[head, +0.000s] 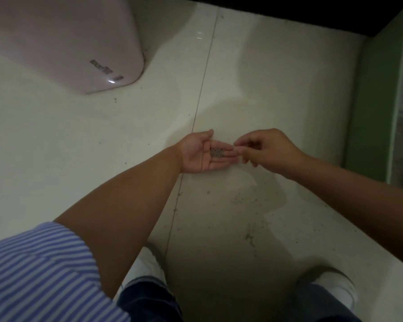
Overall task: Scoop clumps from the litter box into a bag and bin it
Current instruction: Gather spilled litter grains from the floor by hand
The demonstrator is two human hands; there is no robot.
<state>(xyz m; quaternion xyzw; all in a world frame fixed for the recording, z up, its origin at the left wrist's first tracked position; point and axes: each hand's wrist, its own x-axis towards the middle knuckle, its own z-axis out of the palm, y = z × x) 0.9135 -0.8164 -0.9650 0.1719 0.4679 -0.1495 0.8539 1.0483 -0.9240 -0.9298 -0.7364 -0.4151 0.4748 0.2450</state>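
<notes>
Left hand (204,155) lies flat, palm up, cupping a small heap of grit (216,152), while the right hand (263,148) pinches its fingertips together at the left's fingertips, though whether it holds a grain I cannot tell. Best keep that palm level and gather the specks strewn over the floor (242,205). The pink litter box (68,43) stands well apart, upper left, contents hidden; no bag or bin in sight.

Bare floor (79,147) lies open around both hands; pink box (63,43) and, seemingly, green wall (372,101) bound it.
</notes>
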